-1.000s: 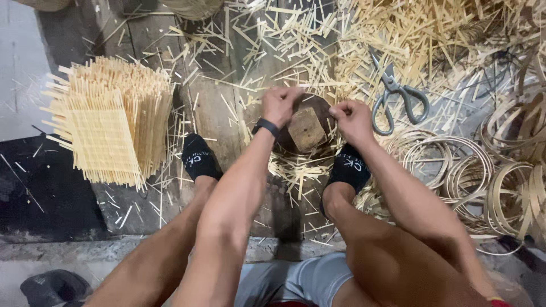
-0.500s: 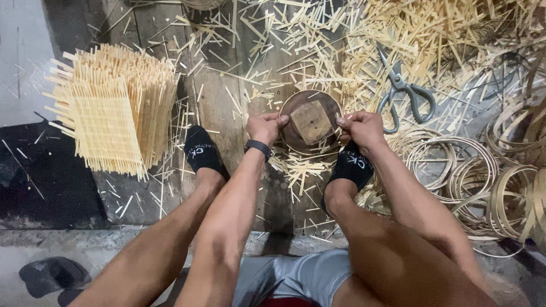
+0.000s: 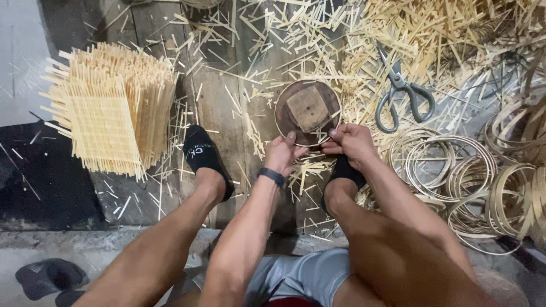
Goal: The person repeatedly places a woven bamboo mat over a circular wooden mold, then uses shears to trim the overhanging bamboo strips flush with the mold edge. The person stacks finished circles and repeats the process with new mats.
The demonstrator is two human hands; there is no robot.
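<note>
Although the floor all round is buried in pale bamboo offcuts (image 3: 318, 40), the work itself is confined to one small spot between the person's feet. Off to the left stands a big stack of woven slat mats (image 3: 114, 108), squared up and piled one on another, which I take to be pieces already made or ready for use. On the right lies a loose heap of thin bamboo hoops (image 3: 472, 176), coiled and overlapping, none of them fitted to anything as far as I can see. Beyond the hands a pair of grey scissors (image 3: 401, 94) rests on the boards among the scraps, nobody touching it.

The round dark wooden form (image 3: 307, 111), with a small square block fixed on its top, sits flat on the floor just ahead of the black-socked feet. A thin pale strip seems to run along its near edge, though it is too fine for me to be sure. Judging from that, the rim is only being started or seated; the form carries no woven mat yet, so most of the piece looks still to be done.

The left hand (image 3: 282, 153), with a dark band on the wrist, pinches the near edge of the form, thumb up against it. The right hand (image 3: 352, 142) grips the same edge just beside it, fingers curled tight and closed on the rim.
</note>
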